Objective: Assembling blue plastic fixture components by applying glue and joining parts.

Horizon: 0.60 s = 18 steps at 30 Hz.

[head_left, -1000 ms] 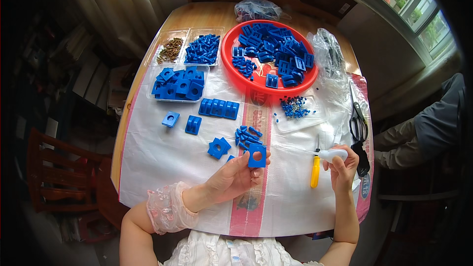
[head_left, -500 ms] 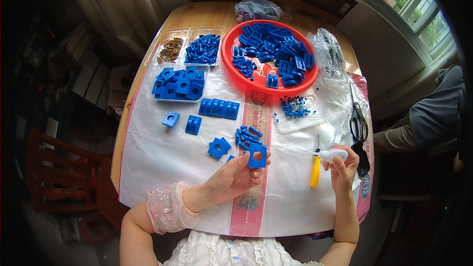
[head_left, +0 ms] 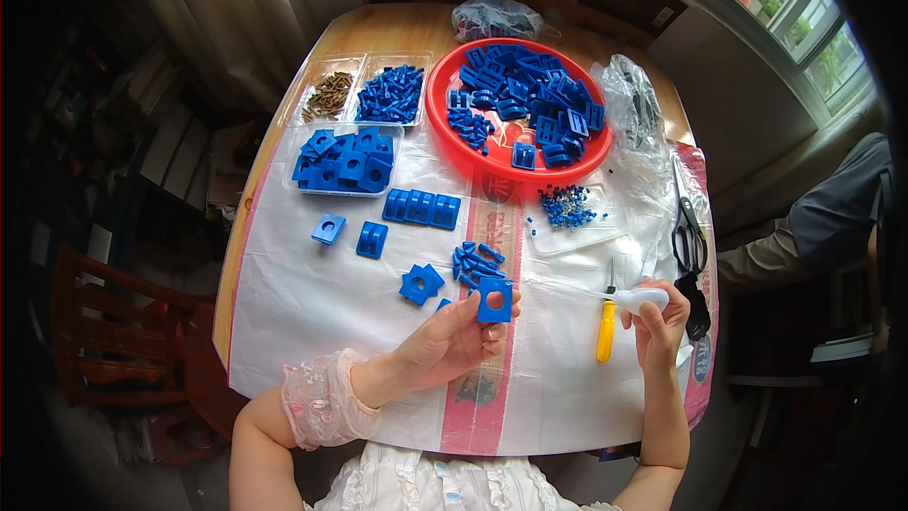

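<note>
My left hand (head_left: 440, 343) pinches a flat blue square plate (head_left: 494, 316) with a round hole, holding it up above the cloth near the middle. In my right hand (head_left: 660, 329) is a small white squeeze bottle (head_left: 643, 298), its thin nozzle pointing left and apart from the plate. Just behind the plate lies a heap of small blue cone-like pegs (head_left: 470, 258). Left of it rest stacked blue square plates (head_left: 420, 285). A screwdriver (head_left: 605, 331) with a yellow handle lies beside my right hand.
A red basin (head_left: 435, 99) of blue parts stands at the back. Clear trays at back left hold brown screws (head_left: 328, 95), blue pegs (head_left: 390, 95) and square plates (head_left: 352, 167). Blue double-arched pieces (head_left: 421, 208) sit in front. Black scissors (head_left: 691, 237) lie right; a person's sleeve (head_left: 842, 194) is beyond.
My hands, the plate and the bottle hold almost the same places. The other person at the right edge has shifted slightly.
</note>
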### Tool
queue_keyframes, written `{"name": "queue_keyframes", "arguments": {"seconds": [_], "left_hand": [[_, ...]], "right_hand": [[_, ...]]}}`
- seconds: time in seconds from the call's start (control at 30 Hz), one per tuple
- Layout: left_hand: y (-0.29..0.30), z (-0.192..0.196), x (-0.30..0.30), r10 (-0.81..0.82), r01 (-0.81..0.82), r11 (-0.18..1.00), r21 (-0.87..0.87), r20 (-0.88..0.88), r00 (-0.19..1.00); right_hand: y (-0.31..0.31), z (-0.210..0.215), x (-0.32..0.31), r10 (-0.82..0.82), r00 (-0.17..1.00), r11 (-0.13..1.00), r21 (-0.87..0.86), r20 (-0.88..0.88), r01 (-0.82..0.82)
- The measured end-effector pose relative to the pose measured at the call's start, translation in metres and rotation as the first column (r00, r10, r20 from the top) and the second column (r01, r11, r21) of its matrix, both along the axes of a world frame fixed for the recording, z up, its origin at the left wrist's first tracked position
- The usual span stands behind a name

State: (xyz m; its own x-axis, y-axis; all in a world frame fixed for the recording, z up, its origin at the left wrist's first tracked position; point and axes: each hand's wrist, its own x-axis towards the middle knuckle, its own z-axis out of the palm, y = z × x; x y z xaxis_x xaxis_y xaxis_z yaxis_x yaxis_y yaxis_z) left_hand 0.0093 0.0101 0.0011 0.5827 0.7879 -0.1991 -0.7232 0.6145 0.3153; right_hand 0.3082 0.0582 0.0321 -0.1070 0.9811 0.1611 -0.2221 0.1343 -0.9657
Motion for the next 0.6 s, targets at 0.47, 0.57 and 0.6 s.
{"name": "queue_keyframes", "arguments": {"seconds": [0.47,0.57,0.6], "left_hand": [[0.001,0.0045,-0.0012,-0.014,0.013,1.0,-0.012,-0.016,1.0],[0.0008,0.0074,-0.0011,-0.012,0.012,1.0,-0.013,-0.02,1.0],[0.0008,0.008,-0.0011,-0.012,0.012,1.0,-0.013,-0.02,1.0]], "right_hand": [[0.0007,-0.0007,-0.0003,-0.009,1.0,1.0,0.011,0.003,0.009],[0.0003,-0.0001,-0.0018,-0.022,1.0,1.0,0.014,-0.006,0.022],[0.0001,0.0002,-0.0023,-0.027,1.0,1.0,0.014,-0.01,0.027]]}}
